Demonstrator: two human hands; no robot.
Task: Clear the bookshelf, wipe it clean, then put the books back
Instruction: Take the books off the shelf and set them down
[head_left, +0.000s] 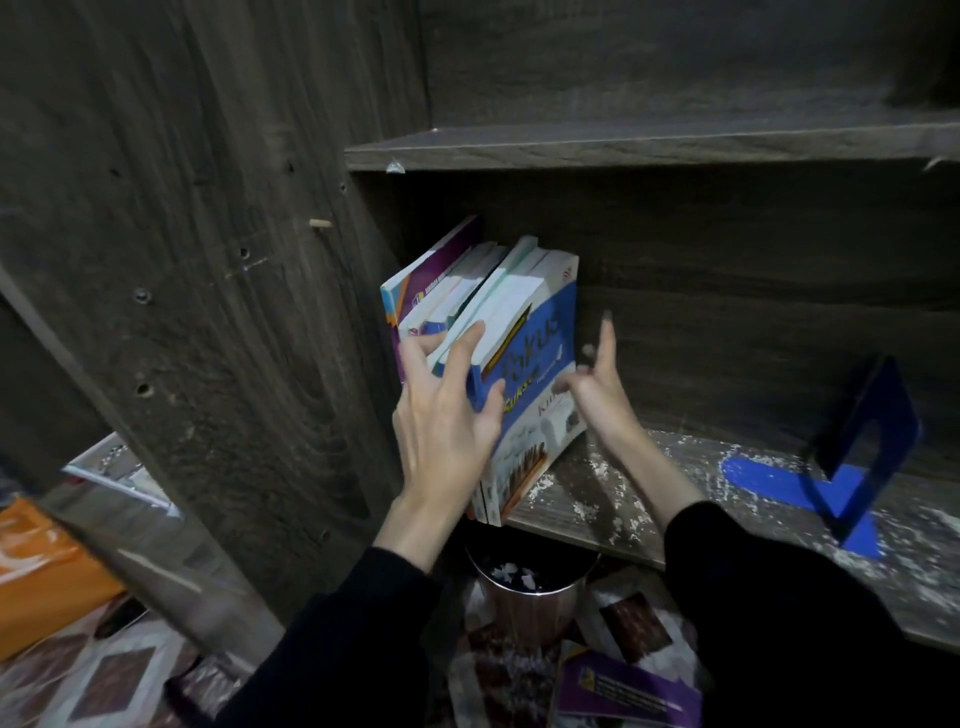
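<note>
Against the dark side panel (208, 312) at the left end of the bookshelf stands the small batch of books (524, 301), spines toward the person and long axis roughly upright, the tops tipped a little. Their lower corners look to jut just past the front lip of the board. The left hand (447, 415) is the nearer one and has them: fingers spread and curled over the front edges, thumb pressed on the blue cover of the outermost book. So the load lies straight ahead of that hand and slightly above the wrist. Just right of the blue cover, the right hand (597, 384) is held up with straight fingers and the palm turned toward the cover, gripping nothing. Blur hides whether it touches. Judging by the white dust and crumbs on the shelf board (649, 483), clearing is not finished, and the likely move is to draw the batch forward and out, the right palm closing in from its free side to keep it from fanning. Well apart to the right stands a blue bookend (857, 452), out of that path
</note>
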